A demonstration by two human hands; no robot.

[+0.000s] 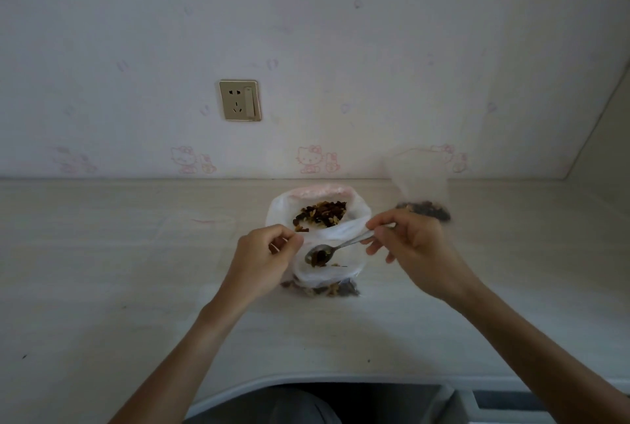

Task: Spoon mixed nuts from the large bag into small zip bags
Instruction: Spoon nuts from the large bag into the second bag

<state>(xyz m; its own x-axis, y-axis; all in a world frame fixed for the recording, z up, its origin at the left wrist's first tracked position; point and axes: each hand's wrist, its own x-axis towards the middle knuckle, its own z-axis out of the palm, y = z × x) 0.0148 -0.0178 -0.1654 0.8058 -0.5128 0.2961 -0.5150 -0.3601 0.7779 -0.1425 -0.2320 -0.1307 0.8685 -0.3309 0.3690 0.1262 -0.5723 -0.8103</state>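
Observation:
The large white plastic bag (354, 215) sits open at the middle of the desk, dark and tan mixed nuts (320, 214) showing inside. Just in front of it stands a small clear zip bag (327, 278) with some nuts at its bottom. My left hand (269, 256) pinches the small bag's rim at its left side. My right hand (409, 246) grips the handle of a metal spoon (320, 255). The spoon's bowl carries nuts and hovers over the small bag's mouth.
A filled small zip bag (421, 185) stands upright to the right, near the wall. A flat clear bag with a pink strip (201, 226) lies to the left. A wall socket (239, 100) sits above the pale desk (102, 287); the desk's front edge curves near my body.

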